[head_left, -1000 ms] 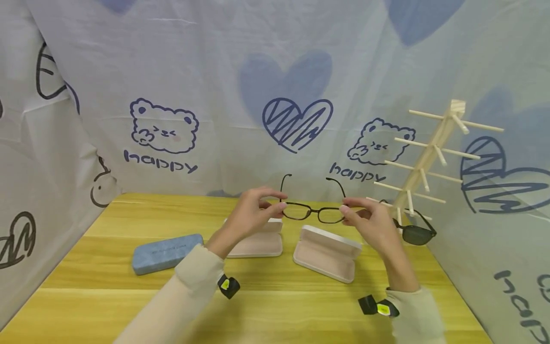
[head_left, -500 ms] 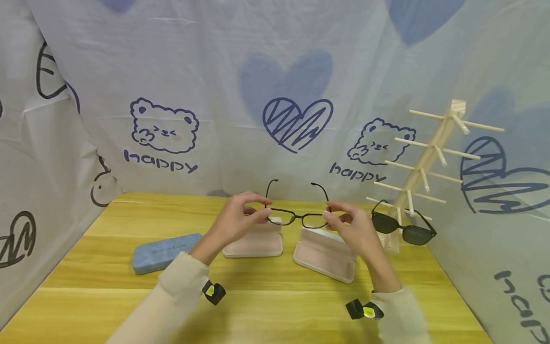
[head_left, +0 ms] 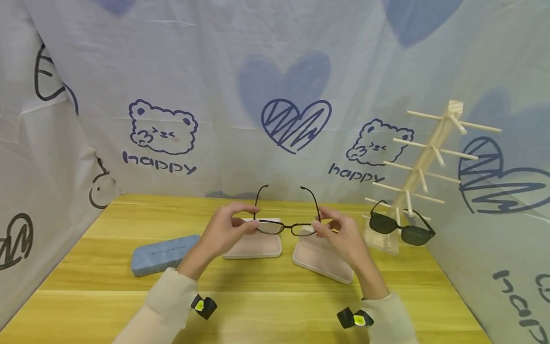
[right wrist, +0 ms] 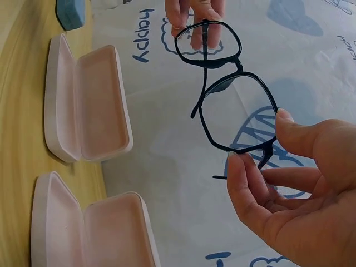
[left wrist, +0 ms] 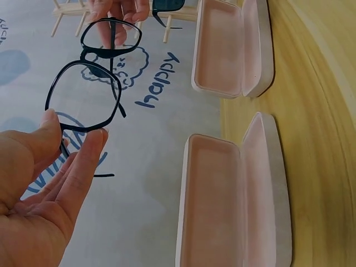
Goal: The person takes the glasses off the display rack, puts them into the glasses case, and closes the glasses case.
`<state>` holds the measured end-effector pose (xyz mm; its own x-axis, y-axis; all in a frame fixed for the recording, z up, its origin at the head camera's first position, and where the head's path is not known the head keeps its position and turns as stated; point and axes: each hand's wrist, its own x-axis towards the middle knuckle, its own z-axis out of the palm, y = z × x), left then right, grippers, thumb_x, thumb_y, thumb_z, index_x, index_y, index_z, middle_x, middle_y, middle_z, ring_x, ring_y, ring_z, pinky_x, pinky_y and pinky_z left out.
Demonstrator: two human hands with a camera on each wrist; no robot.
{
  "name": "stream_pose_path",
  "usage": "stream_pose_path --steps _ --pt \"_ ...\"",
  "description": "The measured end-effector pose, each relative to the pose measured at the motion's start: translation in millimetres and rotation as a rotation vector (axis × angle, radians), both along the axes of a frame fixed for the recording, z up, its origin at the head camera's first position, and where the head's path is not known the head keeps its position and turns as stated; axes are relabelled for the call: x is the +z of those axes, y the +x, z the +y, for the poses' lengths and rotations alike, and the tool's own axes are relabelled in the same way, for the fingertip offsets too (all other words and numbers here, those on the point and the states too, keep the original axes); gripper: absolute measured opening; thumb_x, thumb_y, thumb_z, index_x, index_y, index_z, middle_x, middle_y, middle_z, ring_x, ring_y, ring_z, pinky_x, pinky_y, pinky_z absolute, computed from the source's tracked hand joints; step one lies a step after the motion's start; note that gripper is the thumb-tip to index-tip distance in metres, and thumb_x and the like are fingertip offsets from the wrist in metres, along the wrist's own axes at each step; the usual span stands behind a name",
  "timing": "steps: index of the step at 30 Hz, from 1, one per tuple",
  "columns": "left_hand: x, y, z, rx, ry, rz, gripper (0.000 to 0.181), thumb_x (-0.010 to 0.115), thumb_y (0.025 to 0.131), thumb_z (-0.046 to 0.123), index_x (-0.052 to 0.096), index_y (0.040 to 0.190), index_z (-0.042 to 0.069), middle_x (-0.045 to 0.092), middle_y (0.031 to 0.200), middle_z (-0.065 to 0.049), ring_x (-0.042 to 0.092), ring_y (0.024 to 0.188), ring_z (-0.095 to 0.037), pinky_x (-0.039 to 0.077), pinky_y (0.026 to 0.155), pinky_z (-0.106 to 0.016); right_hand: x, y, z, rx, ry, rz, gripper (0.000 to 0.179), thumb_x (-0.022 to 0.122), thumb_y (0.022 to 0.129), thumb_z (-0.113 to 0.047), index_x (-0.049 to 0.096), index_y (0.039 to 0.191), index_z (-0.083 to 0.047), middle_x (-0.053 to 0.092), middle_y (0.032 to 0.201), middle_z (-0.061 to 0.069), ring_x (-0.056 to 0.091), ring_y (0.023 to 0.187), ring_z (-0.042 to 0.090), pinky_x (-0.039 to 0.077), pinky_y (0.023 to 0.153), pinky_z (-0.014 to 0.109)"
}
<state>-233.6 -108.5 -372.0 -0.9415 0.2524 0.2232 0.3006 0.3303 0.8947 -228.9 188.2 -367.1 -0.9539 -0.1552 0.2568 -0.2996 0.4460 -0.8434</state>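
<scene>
A pair of black-framed eyeglasses (head_left: 287, 226) with clear lenses is held up above the table, temples unfolded and pointing away. My left hand (head_left: 223, 230) pinches its left end between thumb and fingers, where the temple meets the rim. At the other end, my right hand (head_left: 343, 235) pinches the same spot on the right side. Behind and below the eyeglasses lie two open pale pink glasses cases, the left case (head_left: 253, 247) and the right case (head_left: 322, 260). Both wrist views show these cases with nothing inside, standing apart from the hands.
A closed blue glasses case (head_left: 161, 255) lies on the wooden table (head_left: 129, 306) at the left. On the right stands a wooden peg rack (head_left: 423, 157), with black sunglasses (head_left: 401, 229) hanging on its lower part. A printed cloth (head_left: 232, 62) hangs behind the table.
Both hands have moved left and slightly lower, carrying the eyeglasses with them from near the rack to in front of the pink cases. The grip looks the same.
</scene>
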Motion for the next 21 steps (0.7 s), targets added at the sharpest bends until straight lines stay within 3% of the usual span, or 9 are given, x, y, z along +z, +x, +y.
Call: stream_pose_path --steps 5,9,14,21 --pt "-4.9 3.0 -2.8 0.008 0.013 -0.003 0.036 0.074 0.097 0.015 0.069 0.132 0.011 0.066 0.136 -0.014 0.079 0.093 -0.026 0.062 0.094 -0.046 -6.6 2.4 -1.9 0.019 0.006 -0.006 0.049 0.071 0.099 -0.016 0.059 0.142 0.002 0.07 0.119 0.021 0.072 0.083 0.017 0.057 0.066 0.02" --pt "-8.7 4.2 -5.3 0.006 0.017 0.009 0.046 0.073 0.097 0.014 0.062 0.141 0.008 0.065 0.136 -0.018 0.079 0.092 -0.029 0.063 0.091 -0.044 -12.1 3.5 -4.2 0.043 0.012 -0.012 0.045 0.069 0.099 -0.013 0.061 0.14 0.004 0.071 0.117 0.023 0.07 0.082 0.012 0.06 0.069 0.022" --pt "-11.8 2.3 -7.4 0.016 0.024 -0.009 0.061 0.075 0.096 0.014 0.051 0.151 0.005 0.065 0.135 -0.019 0.079 0.089 -0.026 0.065 0.084 -0.036 -16.3 4.3 -5.8 0.069 0.019 -0.03 0.043 0.067 0.101 -0.013 0.061 0.14 0.005 0.071 0.119 0.026 0.072 0.085 0.017 0.059 0.068 0.021" --pt "-14.2 -0.1 -10.2 0.034 0.039 -0.024 0.059 0.077 0.094 0.017 0.056 0.149 0.007 0.069 0.132 -0.018 0.08 0.088 -0.023 0.065 0.084 -0.037 -15.7 5.2 -6.4 0.109 0.038 -0.026 0.039 0.065 0.103 -0.015 0.063 0.137 0.004 0.071 0.117 0.023 0.073 0.088 0.025 0.061 0.073 0.021"
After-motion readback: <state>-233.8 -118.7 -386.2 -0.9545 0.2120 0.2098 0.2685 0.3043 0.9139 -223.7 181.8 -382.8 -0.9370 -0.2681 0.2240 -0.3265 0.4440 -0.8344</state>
